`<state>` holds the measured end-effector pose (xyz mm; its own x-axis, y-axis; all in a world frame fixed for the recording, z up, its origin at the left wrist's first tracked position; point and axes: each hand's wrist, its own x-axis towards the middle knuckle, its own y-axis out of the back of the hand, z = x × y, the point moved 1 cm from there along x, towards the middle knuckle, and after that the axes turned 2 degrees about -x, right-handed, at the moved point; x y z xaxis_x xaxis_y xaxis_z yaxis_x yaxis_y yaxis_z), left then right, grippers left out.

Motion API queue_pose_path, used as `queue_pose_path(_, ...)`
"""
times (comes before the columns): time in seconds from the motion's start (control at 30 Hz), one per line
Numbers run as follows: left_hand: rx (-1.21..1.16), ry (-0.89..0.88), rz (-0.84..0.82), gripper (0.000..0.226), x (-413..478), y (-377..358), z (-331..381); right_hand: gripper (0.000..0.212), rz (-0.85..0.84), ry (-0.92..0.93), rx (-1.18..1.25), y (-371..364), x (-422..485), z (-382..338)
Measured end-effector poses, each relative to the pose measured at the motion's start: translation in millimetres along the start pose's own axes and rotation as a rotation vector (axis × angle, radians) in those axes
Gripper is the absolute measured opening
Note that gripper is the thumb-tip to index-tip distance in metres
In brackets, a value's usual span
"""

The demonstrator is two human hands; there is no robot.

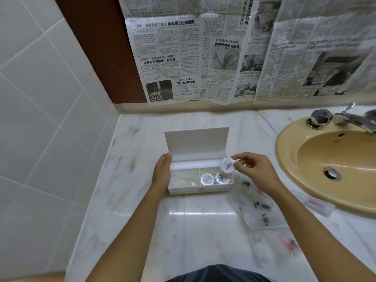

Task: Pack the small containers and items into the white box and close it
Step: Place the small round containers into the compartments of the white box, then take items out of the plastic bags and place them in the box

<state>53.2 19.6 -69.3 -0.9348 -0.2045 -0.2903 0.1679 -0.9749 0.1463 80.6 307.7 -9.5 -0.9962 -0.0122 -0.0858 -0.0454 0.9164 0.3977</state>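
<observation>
third round container going into the white box [200,189]

right hand [254,171] pinches a round container [226,166] by its rim; left hand [162,174], fingers straight, steadies the box end. lower it flat behind the two already seated.

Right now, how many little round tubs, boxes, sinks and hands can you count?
Round tubs: 3
White box: 1
Sink: 1
Hands: 2, left hand and right hand
Total: 7
</observation>
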Motion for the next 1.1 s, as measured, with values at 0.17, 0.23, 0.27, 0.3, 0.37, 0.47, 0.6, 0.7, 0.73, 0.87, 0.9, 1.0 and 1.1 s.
queue_pose_path(0.17, 0.022, -0.001, -0.014, 0.035, -1, 1, 3, 0.015, -0.099, 0.07, -0.257, -18, -2, 2)
queue_pose_path(0.23, 0.028, 0.001, -0.015, 0.031, -1, 2, 4, 0.012, -0.095, 0.096, -0.37, -22, 0, 0)
queue_pose_path(0.27, 0.032, 0.003, -0.017, 0.03, -1, 2, 4, 0.01, -0.085, 0.115, -0.456, -24, 1, 0)
queue_pose_path(0.3, 0.038, 0.003, -0.022, 0.03, -1, 2, 4, 0.01, -0.077, 0.133, -0.543, -25, 2, -2)
queue_pose_path(0.37, 0.057, 0.003, -0.018, 0.035, -1, 2, 5, 0.016, -0.075, 0.128, -0.655, -28, 2, -5)
queue_pose_path(0.47, 0.084, -0.011, -0.023, 0.037, -1, 3, 6, 0.024, -0.061, 0.082, -0.679, -31, -2, -8)
queue_pose_path(0.6, 0.089, -0.012, -0.027, 0.036, -2, 4, 7, 0.028, -0.023, 0.066, -0.584, -33, -10, -5)
queue_pose_path(0.7, 0.083, -0.01, -0.022, 0.037, -3, 3, 8, 0.018, -0.031, 0.049, -0.513, -28, -18, 0)
queue_pose_path(0.73, 0.079, -0.009, -0.019, 0.037, -3, 3, 8, 0.015, -0.039, 0.054, -0.53, -27, -21, 2)
queue_pose_path(0.87, 0.064, -0.008, -0.014, 0.038, -4, 2, 9, 0.02, -0.022, 0.102, -0.47, -23, -33, 6)
queue_pose_path(0.9, 0.059, -0.005, -0.014, 0.038, -4, 2, 8, 0.021, -0.006, 0.105, -0.435, -22, -36, 6)
queue_pose_path(1.0, 0.037, 0.012, -0.023, 0.041, -2, 4, 5, 0.023, 0.007, 0.077, -0.399, -13, -46, 6)
queue_pose_path(1.1, 0.031, 0.023, -0.03, 0.048, -5, 5, 3, 0.023, -0.021, 0.051, -0.447, 0, -58, 8)
